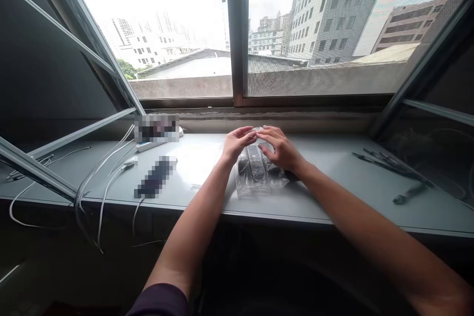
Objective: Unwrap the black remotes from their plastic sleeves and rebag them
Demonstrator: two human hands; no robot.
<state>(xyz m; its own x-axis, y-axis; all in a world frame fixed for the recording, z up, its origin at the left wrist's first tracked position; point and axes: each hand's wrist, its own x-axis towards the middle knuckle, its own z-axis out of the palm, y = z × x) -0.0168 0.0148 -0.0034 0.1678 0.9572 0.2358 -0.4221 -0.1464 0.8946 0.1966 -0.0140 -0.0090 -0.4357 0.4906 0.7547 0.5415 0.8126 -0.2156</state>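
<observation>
A clear plastic bag point(254, 188) lies on the grey counter in front of me, with several dark, flat strip-like pieces point(256, 162) inside; their exact kind is hard to make out through the crinkled film. My left hand point(239, 143) pinches the bag's far end between thumb and fingers. From the right, my right hand point(282, 150) meets it at the same end, its fingers bent over the film and its thumb lower, beside the dark pieces. The fingertips of both hands nearly touch.
On the left are a white power strip point(148, 145), a blurred-out dark object point(157, 177) and white cables point(107, 182). Dark tools or rods point(388, 162) lie on the right. Metal frames slant at both sides; a window stands behind the counter point(326, 197).
</observation>
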